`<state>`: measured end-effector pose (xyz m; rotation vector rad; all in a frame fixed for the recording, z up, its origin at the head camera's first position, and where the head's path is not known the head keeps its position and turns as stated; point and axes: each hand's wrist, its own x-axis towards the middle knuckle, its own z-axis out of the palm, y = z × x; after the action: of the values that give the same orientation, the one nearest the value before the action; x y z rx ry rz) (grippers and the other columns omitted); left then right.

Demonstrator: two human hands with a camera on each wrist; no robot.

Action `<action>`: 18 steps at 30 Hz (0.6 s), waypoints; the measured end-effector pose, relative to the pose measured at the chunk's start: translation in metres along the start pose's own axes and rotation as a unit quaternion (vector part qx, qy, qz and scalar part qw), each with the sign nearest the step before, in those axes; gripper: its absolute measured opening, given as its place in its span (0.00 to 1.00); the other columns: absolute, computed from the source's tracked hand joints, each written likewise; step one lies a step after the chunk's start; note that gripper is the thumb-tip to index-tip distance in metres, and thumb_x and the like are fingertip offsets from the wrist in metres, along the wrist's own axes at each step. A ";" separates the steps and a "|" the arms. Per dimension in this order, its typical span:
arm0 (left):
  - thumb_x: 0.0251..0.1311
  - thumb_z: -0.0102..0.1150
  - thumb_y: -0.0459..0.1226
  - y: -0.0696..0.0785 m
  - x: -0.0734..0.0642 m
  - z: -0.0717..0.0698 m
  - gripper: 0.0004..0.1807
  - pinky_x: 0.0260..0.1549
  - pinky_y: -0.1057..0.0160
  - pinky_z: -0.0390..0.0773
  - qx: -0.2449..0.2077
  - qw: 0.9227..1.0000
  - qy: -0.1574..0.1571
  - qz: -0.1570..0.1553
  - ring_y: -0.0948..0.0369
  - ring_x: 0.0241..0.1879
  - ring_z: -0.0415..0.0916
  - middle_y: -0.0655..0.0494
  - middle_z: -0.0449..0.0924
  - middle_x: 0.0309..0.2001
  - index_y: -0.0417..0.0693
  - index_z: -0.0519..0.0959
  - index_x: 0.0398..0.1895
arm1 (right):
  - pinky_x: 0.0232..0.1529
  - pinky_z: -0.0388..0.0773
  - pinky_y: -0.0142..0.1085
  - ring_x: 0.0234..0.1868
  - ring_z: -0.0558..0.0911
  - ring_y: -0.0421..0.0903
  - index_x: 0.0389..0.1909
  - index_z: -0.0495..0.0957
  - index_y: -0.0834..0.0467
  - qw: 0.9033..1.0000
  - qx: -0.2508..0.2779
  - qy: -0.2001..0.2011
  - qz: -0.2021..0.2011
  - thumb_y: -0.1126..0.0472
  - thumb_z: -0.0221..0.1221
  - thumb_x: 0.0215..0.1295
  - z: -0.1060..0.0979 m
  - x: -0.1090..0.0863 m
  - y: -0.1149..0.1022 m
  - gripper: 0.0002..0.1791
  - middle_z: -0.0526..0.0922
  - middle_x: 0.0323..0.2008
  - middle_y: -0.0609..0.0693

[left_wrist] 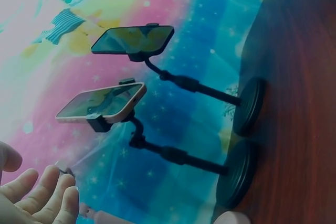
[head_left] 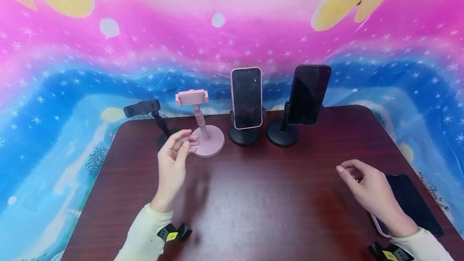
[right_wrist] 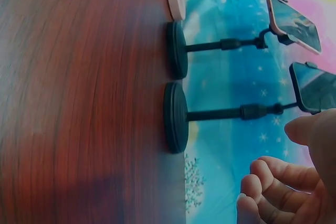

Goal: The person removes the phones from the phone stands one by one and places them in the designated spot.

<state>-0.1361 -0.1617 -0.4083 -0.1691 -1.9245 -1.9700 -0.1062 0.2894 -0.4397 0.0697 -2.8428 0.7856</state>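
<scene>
"Along the table's right edge, what is lying?"

"A dark phone, its long axis following that edge. The right hand is hanging at its inner side, far nearer than the left hand, which is hovering before the pink stand."

"Gripping anything?"

"Neither; both are curving loosely, holding nothing."

"Anything hiding?"

"The right hand is covering part of the phone; the left is masking the leftmost black stand's base."
</scene>
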 end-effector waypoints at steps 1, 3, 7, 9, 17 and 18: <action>0.72 0.48 0.25 -0.001 -0.002 0.001 0.15 0.47 0.68 0.86 0.001 1.000 -0.003 -0.001 0.65 0.43 0.86 0.59 0.86 0.44 0.30 0.75 0.59 | 0.23 0.70 0.30 0.24 0.73 0.28 0.43 0.82 0.58 1.000 0.003 0.000 -0.003 0.52 0.61 0.72 0.002 0.000 -0.002 0.13 0.86 0.30 0.50; 0.72 0.48 0.25 -0.002 -0.006 0.003 0.15 0.47 0.68 0.86 0.001 1.000 -0.008 -0.004 0.65 0.43 0.86 0.57 0.86 0.45 0.31 0.75 0.59 | 0.24 0.72 0.30 0.24 0.74 0.28 0.43 0.83 0.57 1.000 0.007 -0.003 -0.006 0.51 0.61 0.72 0.005 0.001 -0.005 0.13 0.86 0.30 0.50; 0.72 0.48 0.24 -0.004 -0.013 0.008 0.15 0.47 0.66 0.86 -0.008 1.000 -0.016 -0.010 0.64 0.43 0.86 0.55 0.86 0.44 0.33 0.76 0.57 | 0.26 0.74 0.29 0.25 0.75 0.28 0.43 0.83 0.57 1.000 0.012 -0.005 -0.010 0.51 0.61 0.72 0.009 0.004 -0.010 0.13 0.86 0.31 0.49; 0.71 0.48 0.24 -0.005 -0.016 0.011 0.14 0.46 0.67 0.86 -0.013 1.000 -0.020 -0.013 0.63 0.43 0.86 0.55 0.86 0.44 0.32 0.76 0.57 | 0.26 0.74 0.29 0.25 0.75 0.28 0.42 0.83 0.57 1.000 0.013 -0.004 -0.013 0.51 0.62 0.71 0.011 0.005 -0.013 0.12 0.86 0.30 0.49; 0.71 0.47 0.23 -0.008 -0.024 0.015 0.14 0.43 0.69 0.85 -0.011 0.999 -0.022 -0.026 0.66 0.41 0.85 0.57 0.86 0.43 0.30 0.76 0.56 | 0.27 0.75 0.28 0.27 0.75 0.28 0.42 0.83 0.57 0.999 0.041 -0.004 -0.028 0.55 0.64 0.69 0.022 0.008 -0.027 0.09 0.86 0.31 0.48; 0.71 0.47 0.23 -0.008 -0.025 0.016 0.14 0.43 0.69 0.85 -0.012 0.999 -0.023 -0.026 0.67 0.41 0.85 0.57 0.86 0.43 0.30 0.76 0.56 | 0.28 0.75 0.28 0.27 0.75 0.28 0.42 0.83 0.57 0.999 0.044 -0.002 -0.028 0.55 0.64 0.69 0.023 0.008 -0.030 0.09 0.86 0.31 0.48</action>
<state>-0.1191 -0.1420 -0.4234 -0.1738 -1.9524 -2.0407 -0.1154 0.2519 -0.4429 0.1623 -2.7962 0.8986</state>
